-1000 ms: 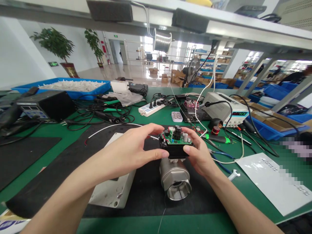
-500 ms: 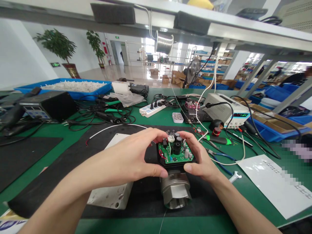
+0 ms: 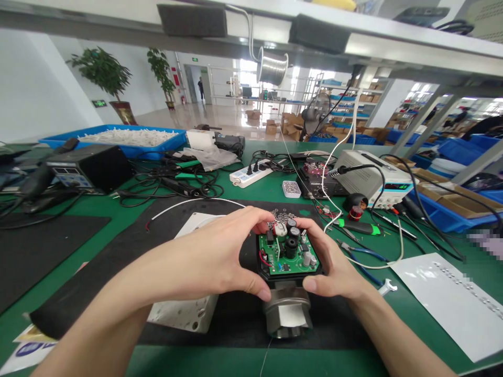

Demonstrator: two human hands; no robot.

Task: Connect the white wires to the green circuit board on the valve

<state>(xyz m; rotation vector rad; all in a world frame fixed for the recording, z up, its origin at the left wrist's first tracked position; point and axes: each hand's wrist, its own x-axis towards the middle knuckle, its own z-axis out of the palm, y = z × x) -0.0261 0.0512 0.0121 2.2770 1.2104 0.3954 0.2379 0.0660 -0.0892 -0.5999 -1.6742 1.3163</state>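
Note:
A green circuit board (image 3: 288, 262) with capacitors and a red wire sits in a black housing on top of a metal hex fitting (image 3: 288, 314). My left hand (image 3: 220, 256) grips the housing's left side, its thumb low at the front and its fingers at the back corner. On the right side, my right hand (image 3: 330, 262) holds the same housing between thumb and fingers. Both stand on a black mat (image 3: 239, 330). Beside my left forearm lies a pale metal block (image 3: 184, 314), partly hidden by it.
Pliers (image 3: 363, 251), a wrench (image 3: 387, 287), a green-black cutter (image 3: 359, 226) and a white sheet (image 3: 451, 303) lie at right. Behind are a power supply (image 3: 373, 175), a power strip (image 3: 251, 175), a screw dish (image 3: 291, 189) and a blue tray (image 3: 113, 139). A solder spool (image 3: 272, 67) hangs overhead.
The view has shifted, so most things appear slightly further right. The board now tilts more toward the camera, and both hands keep their hold on the housing.

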